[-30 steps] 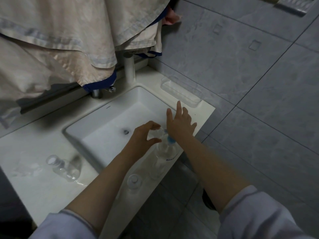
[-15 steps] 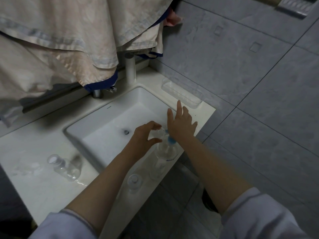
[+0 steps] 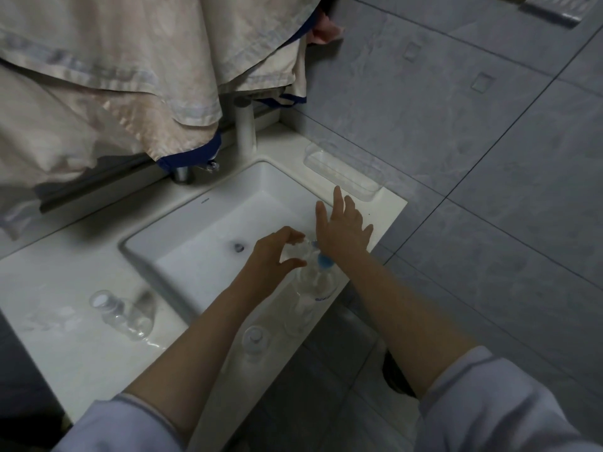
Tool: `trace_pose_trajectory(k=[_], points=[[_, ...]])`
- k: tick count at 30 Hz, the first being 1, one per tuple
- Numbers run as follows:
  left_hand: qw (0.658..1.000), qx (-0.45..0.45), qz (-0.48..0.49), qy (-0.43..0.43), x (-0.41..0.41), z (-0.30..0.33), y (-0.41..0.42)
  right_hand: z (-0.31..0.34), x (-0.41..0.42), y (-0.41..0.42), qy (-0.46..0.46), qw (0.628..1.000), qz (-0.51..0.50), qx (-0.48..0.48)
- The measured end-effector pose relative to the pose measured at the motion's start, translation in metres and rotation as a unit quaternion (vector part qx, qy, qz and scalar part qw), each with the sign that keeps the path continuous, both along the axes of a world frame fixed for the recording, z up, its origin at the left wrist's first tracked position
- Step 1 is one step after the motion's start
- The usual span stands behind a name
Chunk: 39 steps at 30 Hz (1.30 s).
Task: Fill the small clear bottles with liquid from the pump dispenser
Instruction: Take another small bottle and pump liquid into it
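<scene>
Left hand (image 3: 272, 256) sits at frame centre, fingers and thumb curled round a small clear bottle (image 3: 298, 250), gripping it and holding it just at 9 o'clock of the pump head. Right hand (image 3: 342, 228) lies flat on top of the pump dispenser (image 3: 315, 285), fingers straight and spread, pointing toward 12 o'clock, palm pressing the blue pump head (image 3: 325, 261); nothing is clasped in it. The spout tip is hidden between the two hands, so whether it touches the bottle's mouth cannot be told. The dispenser stands upright on the front rim of the white sink (image 3: 202, 230), at 5 o'clock from the drain (image 3: 239, 246); its body is clear with a blue collar. Another small clear bottle (image 3: 256, 339) stands on the front rim at 7 o'clock from the dispenser, between the two forearms. A third clear bottle (image 3: 122, 313) is on the countertop (image 3: 58, 321) at 8 o'clock from the basin, near the front edge, well apart from the hands; it appears tilted or lying, hard to tell. A clear tray (image 3: 342, 172) sits at 1 o'clock on the rim by the grey tiled wall (image 3: 456, 125). A faucet (image 3: 182, 172) is at 11 o'clock, partly under hanging beige cloth (image 3: 114, 76). Both sleeves are pale, pushed up the forearms.
</scene>
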<state>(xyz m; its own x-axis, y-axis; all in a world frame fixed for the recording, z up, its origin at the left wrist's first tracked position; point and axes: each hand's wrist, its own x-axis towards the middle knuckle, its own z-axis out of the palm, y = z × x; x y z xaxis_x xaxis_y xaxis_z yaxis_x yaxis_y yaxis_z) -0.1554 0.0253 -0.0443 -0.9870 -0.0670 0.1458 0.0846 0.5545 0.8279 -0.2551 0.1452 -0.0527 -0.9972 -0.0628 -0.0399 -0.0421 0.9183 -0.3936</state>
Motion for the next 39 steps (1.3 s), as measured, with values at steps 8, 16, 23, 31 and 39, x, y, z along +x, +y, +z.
trace_pose_trajectory(k=[8,16,23,31,39], points=[[1.0,-0.005,-0.005,-0.01,0.0,-0.002,0.001,-0.009,0.008,-0.002,-0.01,1.0,-0.012,0.01],[1.0,-0.005,0.004,-0.005,-0.002,0.0,0.0,0.001,0.001,0.0,0.015,1.0,0.006,-0.002],[1.0,0.0,-0.006,-0.014,0.0,-0.004,0.001,-0.009,0.007,0.0,-0.008,1.0,-0.008,0.01],[1.0,0.0,0.002,-0.01,-0.001,-0.002,0.001,0.002,0.002,0.001,-0.009,1.0,0.004,-0.002],[1.0,-0.009,-0.016,-0.025,-0.002,-0.001,0.004,-0.01,0.006,0.001,-0.009,1.0,-0.003,0.011]])
